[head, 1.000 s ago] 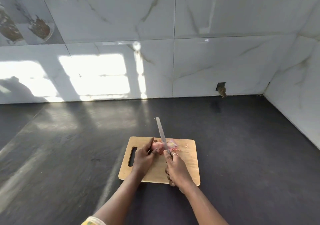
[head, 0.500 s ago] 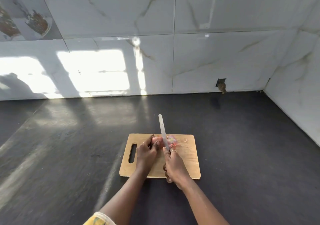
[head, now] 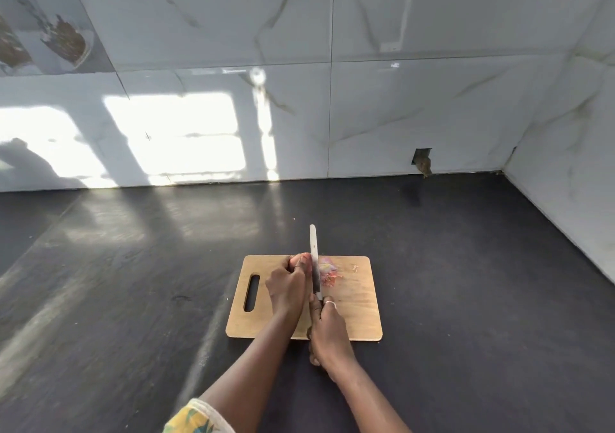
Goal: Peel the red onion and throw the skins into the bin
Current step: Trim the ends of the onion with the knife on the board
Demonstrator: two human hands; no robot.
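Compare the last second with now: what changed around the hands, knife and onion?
The left hand slid slightly right on the cutting board, closing against the knife and covering more of the red onion. The blade, tilted left before, now points nearly straight away. Unchanged: the right hand grips the handle, the left holds the onion, skins lie right of the blade.

A single wide-angle view, worn on the person's head, looks forward and down over the dark worktop (head: pixel 466 266). The tiled back wall (head: pixel 399 116) fills the frame toward 12 o'clock, and a side wall (head: pixel 572 166) closes it at 3 o'clock. The cutting board (head: pixel 359 299) sits close, just below centre. The left forearm (head: pixel 256 362) and right forearm (head: pixel 362 396) enter from 6 o'clock.
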